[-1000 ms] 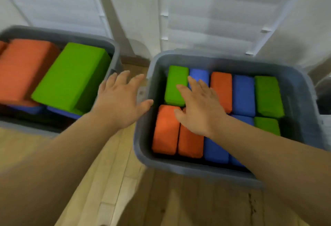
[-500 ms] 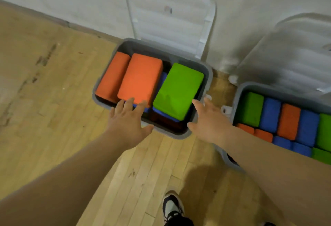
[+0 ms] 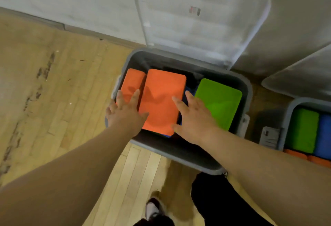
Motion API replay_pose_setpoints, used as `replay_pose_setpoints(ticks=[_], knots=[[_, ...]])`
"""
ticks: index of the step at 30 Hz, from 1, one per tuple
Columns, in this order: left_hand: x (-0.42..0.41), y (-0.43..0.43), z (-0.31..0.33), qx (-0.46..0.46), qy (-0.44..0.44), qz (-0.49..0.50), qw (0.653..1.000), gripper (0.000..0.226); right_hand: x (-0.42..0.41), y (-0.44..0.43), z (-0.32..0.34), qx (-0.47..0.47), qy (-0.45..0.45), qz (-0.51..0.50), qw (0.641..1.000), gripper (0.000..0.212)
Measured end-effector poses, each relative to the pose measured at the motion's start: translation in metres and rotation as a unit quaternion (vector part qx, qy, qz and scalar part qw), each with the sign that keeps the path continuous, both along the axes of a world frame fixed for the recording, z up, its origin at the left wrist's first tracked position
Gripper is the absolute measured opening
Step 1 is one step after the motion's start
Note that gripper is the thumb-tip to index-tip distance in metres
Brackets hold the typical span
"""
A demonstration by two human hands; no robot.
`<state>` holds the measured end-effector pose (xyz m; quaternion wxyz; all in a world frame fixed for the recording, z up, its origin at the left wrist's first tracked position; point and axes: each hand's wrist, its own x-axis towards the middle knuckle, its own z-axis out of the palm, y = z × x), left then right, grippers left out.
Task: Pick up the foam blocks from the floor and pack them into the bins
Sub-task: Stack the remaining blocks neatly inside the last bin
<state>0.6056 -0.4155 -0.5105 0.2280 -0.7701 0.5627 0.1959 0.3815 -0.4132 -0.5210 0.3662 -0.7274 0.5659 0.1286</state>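
Head view looks down into an open grey plastic bin (image 3: pixel 179 155) standing on the pale wooden plank floor (image 3: pixel 53 91) against the wall, its translucent white lid (image 3: pixel 197 24) tipped back. On top of the stack inside lies a large orange rectangular foam block (image 3: pixel 161 98), flat, its long axis running away from the person toward the wall. Just beside it on the left sits a narrower orange foam block (image 3: pixel 131 84). To the right, past a gap where a blue foam block (image 3: pixel 190 90) shows lower down, a bright green rectangular foam block (image 3: pixel 217 102) lies slightly tilted.

The left hand (image 3: pixel 125 116) and right hand (image 3: pixel 195 120) flank the large orange block, one at each long side near its close end, about equally near to it. Both hands have straight, spread fingers and grip nothing. The left fingers (image 3: pixel 136 96) reach over the narrower orange block, with the thumb at the big block's left edge, and the right fingers (image 3: pixel 179 103) lie over its right edge. Finger shadows fall on the foam, but whether skin touches it cannot be told.

The likely step is settling or re-seating this block, which would call for both hands to close inward across its short axis.

A second grey bin (image 3: pixel 288 112) at the right edge holds more blocks packed on edge
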Motion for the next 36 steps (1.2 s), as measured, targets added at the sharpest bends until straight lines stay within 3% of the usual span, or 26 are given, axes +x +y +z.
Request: replay_pose_setpoints(ticks=[3, 8, 12, 17, 19, 21, 22, 23, 25, 28, 30, 33, 36], knots=[[0.03, -0.017, -0.019, 0.005, 0.036, 0.035, 0.999, 0.086, 0.031, -0.02, -0.008, -0.015, -0.007, 0.043, 0.999, 0.093], [0.06, -0.011, -0.039, 0.032, 0.082, -0.017, 0.996, 0.094, 0.045, -0.003, -0.043, 0.01, 0.042, 0.055, 0.998, 0.089], [0.08, -0.035, -0.027, 0.017, 0.177, 0.003, 0.984, 0.091, 0.053, -0.004, -0.053, 0.0, 0.047, -0.006, 0.999, 0.094], [0.114, -0.041, 0.042, -0.074, 0.268, 0.054, 0.959, 0.089, 0.077, -0.007, -0.038, 0.036, 0.014, -0.095, 0.995, 0.103], [0.119, -0.052, 0.062, -0.096, 0.333, 0.087, 0.934, 0.088, 0.088, -0.028, -0.016, 0.055, -0.093, -0.263, 0.959, 0.095], [0.117, -0.057, 0.069, -0.09, 0.391, 0.118, 0.908, 0.086, 0.101, -0.046, 0.004, 0.083, -0.253, -0.44, 0.857, 0.092], [0.113, -0.058, 0.07, -0.078, 0.417, 0.13, 0.896, 0.085, 0.107, -0.051, 0.012, 0.075, -0.308, -0.48, 0.818, 0.093], [0.107, -0.059, 0.068, -0.064, 0.442, 0.14, 0.884, 0.084, 0.112, -0.055, 0.017, 0.056, -0.33, -0.491, 0.804, 0.094], [0.088, -0.06, 0.063, -0.026, 0.488, 0.153, 0.859, 0.083, 0.111, -0.056, 0.029, 0.013, -0.315, -0.457, 0.832, 0.096], [0.04, -0.059, 0.051, 0.022, 0.533, 0.165, 0.829, 0.084, 0.072, -0.045, 0.042, -0.039, -0.203, -0.393, 0.896, 0.096], [-0.001, -0.054, 0.039, 0.048, 0.517, 0.128, 0.845, 0.086, 0.029, -0.033, 0.047, -0.049, -0.114, -0.373, 0.92, 0.095], [-0.061, -0.038, 0.016, 0.095, 0.462, 0.06, 0.88, 0.088, -0.028, -0.009, 0.04, -0.014, 0.0, -0.374, 0.927, 0.093], [-0.1, -0.024, -0.005, 0.141, 0.454, 0.047, 0.878, 0.087, -0.061, 0.013, 0.027, 0.051, 0.036, -0.379, 0.923, 0.088]])
